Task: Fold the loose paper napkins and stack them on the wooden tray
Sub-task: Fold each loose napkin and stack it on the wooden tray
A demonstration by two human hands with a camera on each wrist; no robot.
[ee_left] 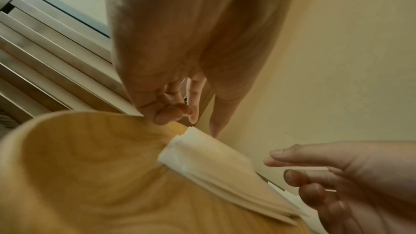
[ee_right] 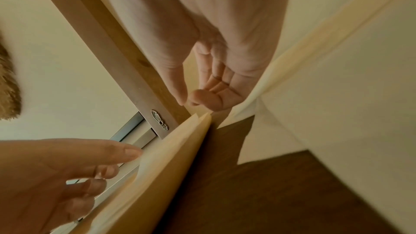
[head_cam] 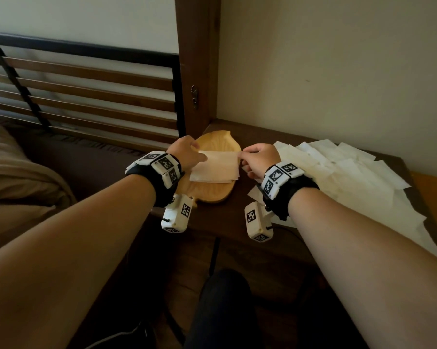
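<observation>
Head view: the left hand (head_cam: 184, 153) and the right hand (head_cam: 256, 158) each meet an opposite far corner of a folded napkin (head_cam: 216, 163) that lies on top of the stack (head_cam: 212, 178) on the wooden tray (head_cam: 210, 195). The tray sits on the dark table (head_cam: 237, 222); the loose napkins (head_cam: 338, 177) are spread to the right, well apart from the tray. The step in hand looks like setting the napkin squarely on the stack.

Left wrist view: the left hand's thumb and fingers (ee_left: 171, 113) are loosely curled just above the napkin's corner (ee_left: 191, 132), with a gap; it appears released. The right hand's fingers (ee_left: 292, 159) reach in extended, near the napkin's edge, gripping nothing visible here.

Right wrist view: the right thumb and forefinger (ee_right: 198, 99) nearly meet just above the napkin corner (ee_right: 202, 118), empty between them; released, by this view.

Judgement: to do it well, align the edges with the stack before withdrawing, press flat lightly, and lift both hands straight up so the thin paper does not drag or spring open.
</observation>
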